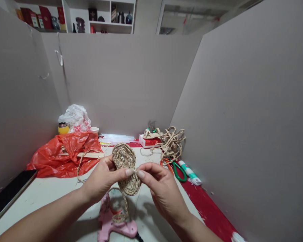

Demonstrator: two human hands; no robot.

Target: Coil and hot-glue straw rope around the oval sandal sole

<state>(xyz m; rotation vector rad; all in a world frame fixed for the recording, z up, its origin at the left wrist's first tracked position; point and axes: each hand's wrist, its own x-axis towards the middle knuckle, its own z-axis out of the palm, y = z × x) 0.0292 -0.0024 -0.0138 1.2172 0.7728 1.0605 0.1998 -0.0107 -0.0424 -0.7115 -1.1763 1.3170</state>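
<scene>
A flat oval coil of braided straw rope (125,164) is held upright over the table, in front of me. My left hand (103,178) grips its left side, thumb pressed on the front face. My right hand (158,188) pinches the coil's lower right edge between thumb and forefinger. A loose tail of the braid (123,206) hangs down from the coil and curls over a pink glue gun (113,222) lying on the white table (40,195) beneath my hands.
A red plastic bag (63,154) with wooden sticks lies at left, a white bag (75,117) and yellow jar (63,128) behind it. Loose braid bundle (170,143), green-handled scissors (178,169) and a glue tube (190,173) lie at right. Grey partition walls enclose the table. A dark tablet (10,195) lies far left.
</scene>
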